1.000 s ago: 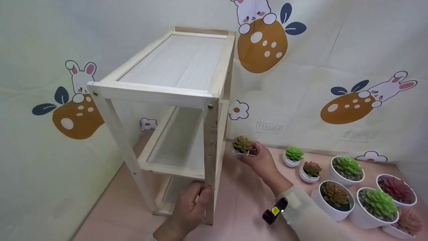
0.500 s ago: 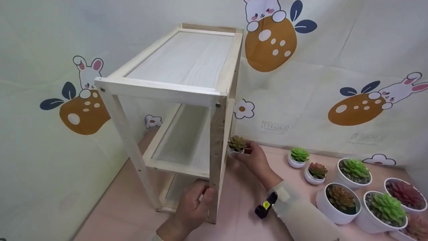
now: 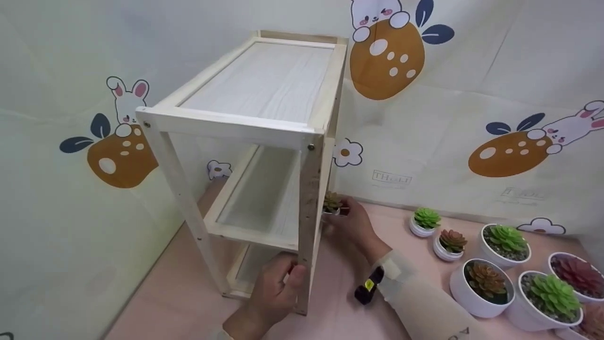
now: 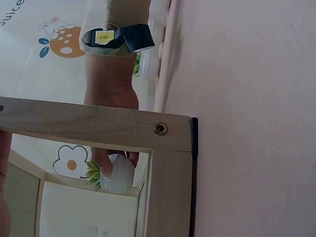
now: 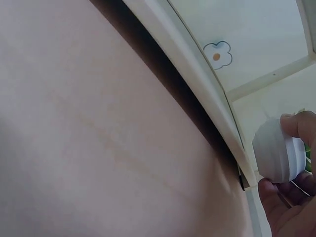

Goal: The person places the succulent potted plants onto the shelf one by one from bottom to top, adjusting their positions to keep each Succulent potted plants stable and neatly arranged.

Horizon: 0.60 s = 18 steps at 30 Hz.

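A pale wooden three-tier shelf (image 3: pixel 255 125) stands upright on the pink surface. My left hand (image 3: pixel 276 288) grips its near right leg (image 3: pixel 309 212) low down. On the shelf's right side, my right hand (image 3: pixel 356 229) holds a small potted succulent (image 3: pixel 331 204), partly hidden behind that leg in the head view. Fingers and thumb pinch the white pot (image 5: pixel 276 150) in the right wrist view, close to the shelf's lower side rail (image 5: pixel 197 94). Through the frame in the left wrist view, the plant's green leaf tips (image 4: pixel 93 174) and pot appear tilted on their side.
Two small potted succulents, one green (image 3: pixel 427 218) and one reddish (image 3: pixel 450 243), stand right of my right arm. Several larger white-potted succulents (image 3: pixel 486 288) crowd the right edge. A printed cloth backdrop (image 3: pixel 424 118) rises behind the shelf.
My right hand has moved left with the small succulent, bringing it to the shelf's side, partly behind the near leg. My left hand keeps its grip on the leg. The head view has shifted slightly.
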{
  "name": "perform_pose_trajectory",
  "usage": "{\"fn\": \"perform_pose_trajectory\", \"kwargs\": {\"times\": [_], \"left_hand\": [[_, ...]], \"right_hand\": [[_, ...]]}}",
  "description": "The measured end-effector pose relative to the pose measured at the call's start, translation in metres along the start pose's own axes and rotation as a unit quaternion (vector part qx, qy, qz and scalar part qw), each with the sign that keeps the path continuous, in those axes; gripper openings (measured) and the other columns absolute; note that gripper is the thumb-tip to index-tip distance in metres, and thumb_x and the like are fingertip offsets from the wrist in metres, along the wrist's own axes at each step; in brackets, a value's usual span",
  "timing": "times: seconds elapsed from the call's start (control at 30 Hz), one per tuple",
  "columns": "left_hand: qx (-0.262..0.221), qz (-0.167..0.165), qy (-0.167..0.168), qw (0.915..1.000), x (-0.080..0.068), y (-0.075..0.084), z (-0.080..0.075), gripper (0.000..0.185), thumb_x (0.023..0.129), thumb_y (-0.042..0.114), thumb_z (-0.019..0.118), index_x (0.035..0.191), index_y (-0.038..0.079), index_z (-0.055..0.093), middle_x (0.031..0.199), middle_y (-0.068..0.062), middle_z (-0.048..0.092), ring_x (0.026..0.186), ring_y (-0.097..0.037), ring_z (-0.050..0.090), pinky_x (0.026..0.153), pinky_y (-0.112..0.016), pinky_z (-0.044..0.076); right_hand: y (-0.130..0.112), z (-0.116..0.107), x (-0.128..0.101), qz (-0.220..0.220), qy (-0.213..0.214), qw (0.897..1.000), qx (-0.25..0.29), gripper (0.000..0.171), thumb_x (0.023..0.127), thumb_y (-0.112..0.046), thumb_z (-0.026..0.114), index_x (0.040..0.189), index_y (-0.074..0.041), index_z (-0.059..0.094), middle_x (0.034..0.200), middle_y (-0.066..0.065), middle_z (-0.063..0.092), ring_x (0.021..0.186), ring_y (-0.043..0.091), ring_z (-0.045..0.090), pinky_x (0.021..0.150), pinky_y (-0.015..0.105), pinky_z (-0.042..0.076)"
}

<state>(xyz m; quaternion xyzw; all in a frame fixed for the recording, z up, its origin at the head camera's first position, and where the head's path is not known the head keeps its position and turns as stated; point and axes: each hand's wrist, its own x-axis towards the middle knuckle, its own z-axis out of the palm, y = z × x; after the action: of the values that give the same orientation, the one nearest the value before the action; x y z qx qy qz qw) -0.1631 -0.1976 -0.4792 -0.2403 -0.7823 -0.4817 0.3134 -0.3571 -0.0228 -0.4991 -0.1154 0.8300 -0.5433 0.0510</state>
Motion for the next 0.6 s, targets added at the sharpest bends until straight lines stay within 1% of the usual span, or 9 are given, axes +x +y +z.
{"fn": "perform_pose_trajectory", "kwargs": {"times": [0.17, 0.33, 0.47, 0.53, 0.6], "left_hand": [[0.003, 0.004, 0.002, 1.0000, 0.0002, -0.0004, 0.0001, 0.010, 0.102, -0.001, 0.055, 0.102, 0.007, 0.060, 0.086, -0.001, 0.063, 0.080, 0.000, 0.053, 0.068, -0.022, 0.051], [0.007, -0.005, 0.000, 1.0000, 0.0001, 0.0000, -0.0003, 0.008, 0.103, 0.001, 0.055, 0.100, 0.007, 0.060, 0.085, 0.000, 0.062, 0.079, 0.002, 0.051, 0.067, -0.021, 0.050], [0.002, 0.001, 0.001, 1.0000, 0.0002, -0.0008, -0.0005, 0.008, 0.103, 0.000, 0.055, 0.101, 0.007, 0.060, 0.085, 0.000, 0.062, 0.079, 0.001, 0.052, 0.067, -0.022, 0.051], [0.002, 0.011, 0.003, 0.9999, 0.0002, -0.0015, -0.0003, 0.008, 0.103, 0.001, 0.055, 0.102, 0.007, 0.060, 0.086, -0.001, 0.062, 0.079, 0.000, 0.052, 0.068, -0.021, 0.051], [0.000, 0.027, 0.008, 0.9996, 0.0010, -0.0024, 0.0003, 0.008, 0.103, 0.001, 0.055, 0.101, 0.007, 0.061, 0.085, -0.002, 0.063, 0.078, -0.003, 0.054, 0.068, -0.022, 0.051]], "right_hand": [[0.0013, 0.0031, 0.0000, 0.014, -0.005, 1.000, 0.000, 0.055, 0.087, -0.026, 0.085, 0.135, -0.013, 0.062, 0.129, 0.007, 0.067, 0.120, 0.026, 0.062, 0.105, 0.047, 0.050], [0.0010, 0.0059, -0.0002, 0.015, -0.006, 1.000, -0.003, 0.056, 0.087, -0.027, 0.085, 0.137, -0.015, 0.061, 0.130, 0.005, 0.067, 0.121, 0.025, 0.061, 0.106, 0.046, 0.049], [-0.0007, 0.0086, -0.0005, -0.003, -0.011, 1.000, 0.002, 0.054, 0.089, -0.022, 0.083, 0.137, -0.015, 0.060, 0.129, 0.004, 0.067, 0.121, 0.025, 0.062, 0.107, 0.046, 0.049], [-0.0008, 0.0097, -0.0004, -0.017, -0.012, 1.000, 0.006, 0.051, 0.090, -0.020, 0.082, 0.136, -0.015, 0.061, 0.127, 0.003, 0.067, 0.118, 0.023, 0.062, 0.105, 0.046, 0.050], [0.0004, 0.0106, 0.0002, -0.038, -0.013, 0.999, 0.008, 0.049, 0.091, -0.019, 0.081, 0.135, -0.015, 0.061, 0.125, 0.003, 0.066, 0.115, 0.023, 0.062, 0.104, 0.045, 0.050]]}}
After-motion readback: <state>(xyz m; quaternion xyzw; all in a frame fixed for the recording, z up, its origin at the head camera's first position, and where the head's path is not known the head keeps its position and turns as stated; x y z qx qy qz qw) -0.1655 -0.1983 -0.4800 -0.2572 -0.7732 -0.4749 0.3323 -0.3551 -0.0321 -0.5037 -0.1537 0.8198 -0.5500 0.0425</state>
